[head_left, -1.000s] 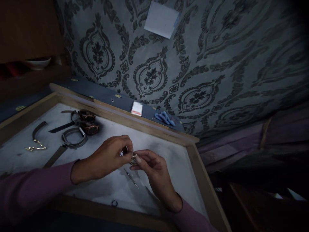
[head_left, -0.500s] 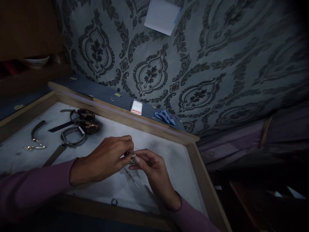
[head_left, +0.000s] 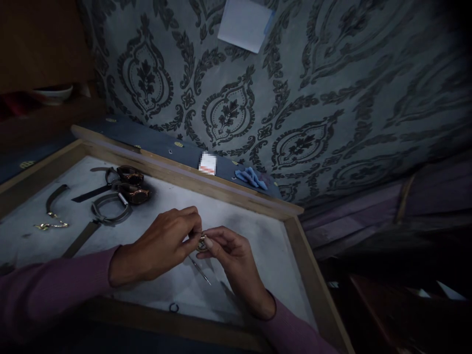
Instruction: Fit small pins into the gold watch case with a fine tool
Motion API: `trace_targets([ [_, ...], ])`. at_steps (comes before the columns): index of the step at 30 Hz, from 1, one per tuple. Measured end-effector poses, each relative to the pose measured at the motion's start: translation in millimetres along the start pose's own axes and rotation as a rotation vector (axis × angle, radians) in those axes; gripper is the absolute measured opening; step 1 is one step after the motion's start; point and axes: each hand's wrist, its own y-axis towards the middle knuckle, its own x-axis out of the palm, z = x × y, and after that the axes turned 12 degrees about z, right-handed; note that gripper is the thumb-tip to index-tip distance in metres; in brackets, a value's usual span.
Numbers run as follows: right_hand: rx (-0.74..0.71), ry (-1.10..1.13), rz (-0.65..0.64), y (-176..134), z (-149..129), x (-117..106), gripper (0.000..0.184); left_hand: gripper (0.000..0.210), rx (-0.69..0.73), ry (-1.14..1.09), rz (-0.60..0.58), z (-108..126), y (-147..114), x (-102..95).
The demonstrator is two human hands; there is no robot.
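Over the middle of a shallow wooden tray point(head_left: 224, 184), my two hands meet at a small round gold-coloured watch case point(head_left: 201, 243). My right hand point(head_left: 234, 260) grips it between thumb and fingers. From the other side, my left hand point(head_left: 162, 246) is closed in a pinch at its edge; what lies between these fingertips is hidden. A thin pointed metal tool point(head_left: 201, 271) shows just below the hands, its upper end near the left fingers. I cannot tell whether it is held or lies on the tray.
Dark watch straps point(head_left: 110, 209), brown-framed sunglasses point(head_left: 136, 194) and a gold-coloured clasp piece point(head_left: 51, 225) lie at the tray's left. A small dark ring point(head_left: 174, 307) is near the front edge. Behind the tray are a blue cloth point(head_left: 251, 178) and a white packet point(head_left: 208, 163).
The whole view has shifted very slightly. Both hands stay together at the watch case, with hardly any visible movement of the fingers.
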Motion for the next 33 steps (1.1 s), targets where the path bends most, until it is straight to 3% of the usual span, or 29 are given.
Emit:
trace_targets([
  [6, 0.018, -0.006, -0.008, 0.0, 0.6, -0.6, 0.014, 0.016, 0.067, 0.082, -0.09, 0.1, 5.8, -5.0],
  [19, -0.039, -0.039, -0.006, -2.1, 1.0, 0.3, 0.012, 0.015, 0.008, -0.014, -0.051, -1.3, 2.7, 1.6],
  [28, -0.005, 0.01, -0.019, -0.3, 3.3, -0.7, 0.013, 0.016, 0.016, -0.038, -0.113, -1.4, 9.8, -5.6],
  [33, 0.029, 0.02, -0.019, 0.1, 1.6, -0.8, 0.015, 0.016, 0.014, -0.042, -0.093, 0.6, 9.8, -6.4],
])
